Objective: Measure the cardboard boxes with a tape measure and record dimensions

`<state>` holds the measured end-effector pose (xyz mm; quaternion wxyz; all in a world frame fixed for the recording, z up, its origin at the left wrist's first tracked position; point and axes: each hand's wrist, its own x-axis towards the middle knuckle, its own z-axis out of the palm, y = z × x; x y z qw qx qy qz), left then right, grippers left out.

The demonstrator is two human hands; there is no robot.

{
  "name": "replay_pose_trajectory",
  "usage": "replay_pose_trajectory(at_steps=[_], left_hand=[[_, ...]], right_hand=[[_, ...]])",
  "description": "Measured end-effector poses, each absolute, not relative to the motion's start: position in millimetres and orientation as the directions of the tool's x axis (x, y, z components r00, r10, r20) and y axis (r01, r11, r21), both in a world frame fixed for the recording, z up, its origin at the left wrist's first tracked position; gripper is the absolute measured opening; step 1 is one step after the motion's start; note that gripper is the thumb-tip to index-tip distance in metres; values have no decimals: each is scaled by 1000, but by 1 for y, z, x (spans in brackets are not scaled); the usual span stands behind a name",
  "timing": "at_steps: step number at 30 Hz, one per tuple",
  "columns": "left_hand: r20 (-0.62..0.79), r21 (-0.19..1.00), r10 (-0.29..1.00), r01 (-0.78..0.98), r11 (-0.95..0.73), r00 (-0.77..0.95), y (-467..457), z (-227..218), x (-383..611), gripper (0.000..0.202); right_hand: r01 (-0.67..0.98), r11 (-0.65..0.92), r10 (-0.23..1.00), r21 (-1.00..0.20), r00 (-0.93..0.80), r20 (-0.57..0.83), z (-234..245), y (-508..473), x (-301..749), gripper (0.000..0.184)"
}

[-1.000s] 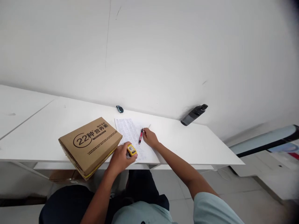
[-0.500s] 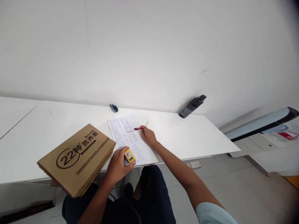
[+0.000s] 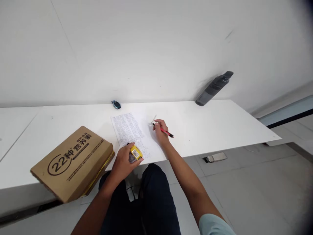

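Note:
My left hand [image 3: 124, 160] is closed around a yellow and dark grey tape measure [image 3: 136, 152] with a barcode label, at the front edge of the written sheet. The sheet of paper [image 3: 126, 125] lies on the white table, its left part covered in handwriting. My right hand [image 3: 161, 130] grips a red and black pen [image 3: 167, 132] above the sheet's right side. The pen's thin dark end points up and left, and its thicker end sticks out behind the fingers. Just beyond my fingertips shows a thin pale strip [image 3: 154, 118], whose kind I cannot make out.
To the left, a brown cardboard box [image 3: 73, 163] overhangs the front edge of the table [image 3: 207, 127]. A small dark blue object [image 3: 116, 104] lies near the wall. At the back right, a dark grey bottle [image 3: 212, 89] stands by the wall.
The pen has turned in my right hand: its body now reaches back to the right instead of left. My right hand sits farther from the handwriting. The view has shifted somewhat.

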<state>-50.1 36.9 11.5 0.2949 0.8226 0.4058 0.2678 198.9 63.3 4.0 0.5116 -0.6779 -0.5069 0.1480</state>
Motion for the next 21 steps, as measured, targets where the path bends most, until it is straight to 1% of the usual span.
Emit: replay_pose_trajectory(at_steps=[2,4,7,10,15,21], left_hand=[[192,707,833,515,-484,519,36,14,-50,64],[189,713,844,520,-470,502,34,17,-49,65],[197,723,865,528,-446,461,32,21,-49,65],[222,731,876,522,-440,428,30,26,-48,65],[240,733,874,511,-449,423,26,32,-47,62],[232,748,884,506,-430,407,23,33,-48,62]], right_hand=[[376,67,876,-924,422,235,6,60,195,38],[337,68,923,-939,336,188,8,56,189,38],[352,69,946,-933,275,173,11,50,180,42],[369,79,953,-926,243,178,10,43,173,40],[400,89,944,-912,259,206,7,36,168,38],[429,109,944,-896,238,229,4,36,167,37]])
